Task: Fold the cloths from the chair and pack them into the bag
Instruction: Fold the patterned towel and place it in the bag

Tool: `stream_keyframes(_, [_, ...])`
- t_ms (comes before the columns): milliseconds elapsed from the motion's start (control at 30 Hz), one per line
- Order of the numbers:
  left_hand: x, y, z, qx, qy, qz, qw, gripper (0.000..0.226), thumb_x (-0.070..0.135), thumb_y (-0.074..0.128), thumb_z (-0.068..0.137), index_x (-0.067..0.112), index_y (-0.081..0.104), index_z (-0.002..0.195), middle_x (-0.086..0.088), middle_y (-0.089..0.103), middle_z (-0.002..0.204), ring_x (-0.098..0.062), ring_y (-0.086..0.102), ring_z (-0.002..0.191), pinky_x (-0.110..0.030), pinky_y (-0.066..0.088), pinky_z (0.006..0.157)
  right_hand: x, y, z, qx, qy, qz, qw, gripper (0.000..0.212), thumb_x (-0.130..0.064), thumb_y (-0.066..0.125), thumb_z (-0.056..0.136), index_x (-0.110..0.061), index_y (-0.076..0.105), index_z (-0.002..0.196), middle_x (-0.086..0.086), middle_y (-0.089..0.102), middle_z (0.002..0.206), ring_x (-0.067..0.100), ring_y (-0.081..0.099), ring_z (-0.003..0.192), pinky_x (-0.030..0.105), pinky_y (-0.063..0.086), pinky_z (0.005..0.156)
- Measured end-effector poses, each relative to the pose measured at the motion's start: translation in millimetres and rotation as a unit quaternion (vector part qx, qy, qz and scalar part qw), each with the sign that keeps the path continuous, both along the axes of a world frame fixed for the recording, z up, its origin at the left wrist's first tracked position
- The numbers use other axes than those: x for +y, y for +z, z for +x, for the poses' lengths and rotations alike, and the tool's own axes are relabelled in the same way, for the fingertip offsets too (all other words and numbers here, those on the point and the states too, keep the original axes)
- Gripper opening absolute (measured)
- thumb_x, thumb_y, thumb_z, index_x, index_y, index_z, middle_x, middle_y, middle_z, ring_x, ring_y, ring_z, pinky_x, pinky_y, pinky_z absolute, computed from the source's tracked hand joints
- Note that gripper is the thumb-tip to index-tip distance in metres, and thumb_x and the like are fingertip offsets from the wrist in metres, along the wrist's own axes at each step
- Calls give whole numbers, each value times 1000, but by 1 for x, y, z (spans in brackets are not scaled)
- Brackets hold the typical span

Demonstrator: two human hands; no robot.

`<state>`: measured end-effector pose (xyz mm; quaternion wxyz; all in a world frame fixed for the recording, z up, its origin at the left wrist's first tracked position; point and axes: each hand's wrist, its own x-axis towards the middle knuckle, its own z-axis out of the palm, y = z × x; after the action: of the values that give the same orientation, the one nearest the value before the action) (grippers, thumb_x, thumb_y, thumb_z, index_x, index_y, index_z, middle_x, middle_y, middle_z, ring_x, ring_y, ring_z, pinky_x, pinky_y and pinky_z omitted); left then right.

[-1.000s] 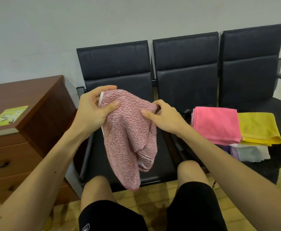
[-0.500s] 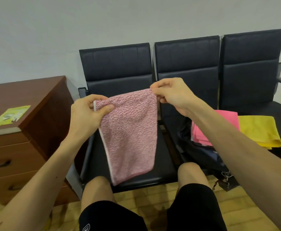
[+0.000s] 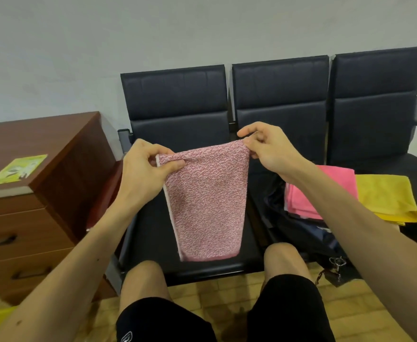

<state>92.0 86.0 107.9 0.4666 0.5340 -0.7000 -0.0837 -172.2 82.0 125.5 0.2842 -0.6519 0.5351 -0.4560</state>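
Note:
A speckled pink cloth (image 3: 206, 203) hangs flat and doubled over the left seat of a black three-seat chair (image 3: 177, 114). My left hand (image 3: 148, 171) pinches its top left corner. My right hand (image 3: 266, 146) pinches its top right corner, slightly higher. On the middle seat lies a dark bag (image 3: 303, 228) with a folded bright pink cloth (image 3: 326, 191) and a folded yellow cloth (image 3: 385, 196) resting on it. My right forearm hides part of the bag and the bright pink cloth.
A brown wooden drawer cabinet (image 3: 42, 193) with a green leaflet (image 3: 17, 169) on top stands left of the chair. My bare knees (image 3: 143, 280) are close to the seat's front edge. The floor is yellowish tile and a grey wall is behind.
The bunched pink cloth has been spread out: my right hand moved up and right to the top corner, and the cloth now hangs flat between both hands.

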Motion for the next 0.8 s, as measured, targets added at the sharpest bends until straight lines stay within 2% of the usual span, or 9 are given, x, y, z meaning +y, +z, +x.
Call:
stream_keyframes(100, [-1, -3, -5, 19, -54, 22, 998, 20, 30, 80, 79, 19, 72, 93, 1, 55, 108, 4, 52, 96, -2, 40, 78, 2, -8, -8, -27, 5, 7, 1000, 16, -9, 51, 101, -18, 63, 107, 6, 69, 86, 5, 62, 72, 18, 49, 64])
stream_keyframes(167, [0, -4, -10, 75, -126, 58, 988, 29, 35, 75, 79, 15, 72, 99, 4, 63, 113, -1, 61, 101, -15, 51, 87, 2, -14, -14, -52, 10, 20, 998, 16, -9, 52, 100, -19, 64, 105, 0, 69, 84, 6, 62, 75, 21, 50, 70])
stream_keyframes(300, [3, -3, -22, 144, -189, 105, 966, 24, 34, 65, 87, 13, 65, 98, -1, 69, 96, -14, 68, 90, -31, 58, 79, 3, -28, -22, -165, 25, 53, 984, 17, -12, 56, 99, -17, 60, 115, -3, 68, 81, 11, 62, 80, 31, 51, 77])
stream_keyframes(400, [0, -1, -32, 151, -173, 87, 969, 5, 26, 63, 95, 22, 60, 94, 3, 66, 93, -10, 66, 88, -26, 54, 77, 12, -60, -12, -278, 43, 81, 956, 48, -37, 63, 94, -13, 51, 133, 4, 68, 110, 20, 64, 102, 37, 52, 88])
stream_keyframes(467, [-3, 0, -37, 148, -160, 70, 973, 6, 26, 63, 95, 25, 58, 93, 5, 64, 92, -10, 65, 88, -25, 53, 76, 20, -93, 0, -315, 99, 159, 930, 81, -57, 80, 70, -14, 53, 132, 4, 68, 122, 19, 64, 113, 34, 54, 91])
stream_keyframes(500, [-4, 1, -38, 150, -160, 65, 974, 7, 26, 63, 95, 26, 57, 92, 5, 64, 91, -11, 65, 87, -25, 54, 75, 25, -107, 7, -313, 126, 199, 920, 86, -56, 87, 59, -14, 57, 128, 1, 70, 120, 17, 66, 111, 31, 54, 89])
stream_keyframes(567, [-6, 1, -38, 153, -160, 53, 974, 9, 25, 63, 95, 26, 57, 90, 5, 63, 87, -9, 64, 83, -25, 53, 73, 34, -125, 19, -286, 174, 253, 907, 66, -36, 91, 62, -13, 65, 118, 2, 72, 117, 19, 67, 110, 29, 52, 90])
stream_keyframes(667, [-11, -1, -31, 146, -115, 36, 982, 9, 27, 65, 94, 21, 59, 92, 8, 64, 86, -5, 64, 81, -18, 53, 70, 44, -127, 30, -316, 201, 263, 889, 33, -16, 79, 74, -20, 75, 107, 5, 72, 118, 22, 67, 111, 31, 53, 90])
stream_keyframes(800, [-22, -11, -12, 94, 13, -6, 996, 20, 32, 68, 92, 15, 58, 96, 13, 60, 87, -4, 60, 80, -16, 51, 71, 53, -106, 35, -344, 212, 263, 876, 30, -17, 69, 84, -14, 69, 114, 9, 71, 117, 26, 68, 109, 35, 55, 89])
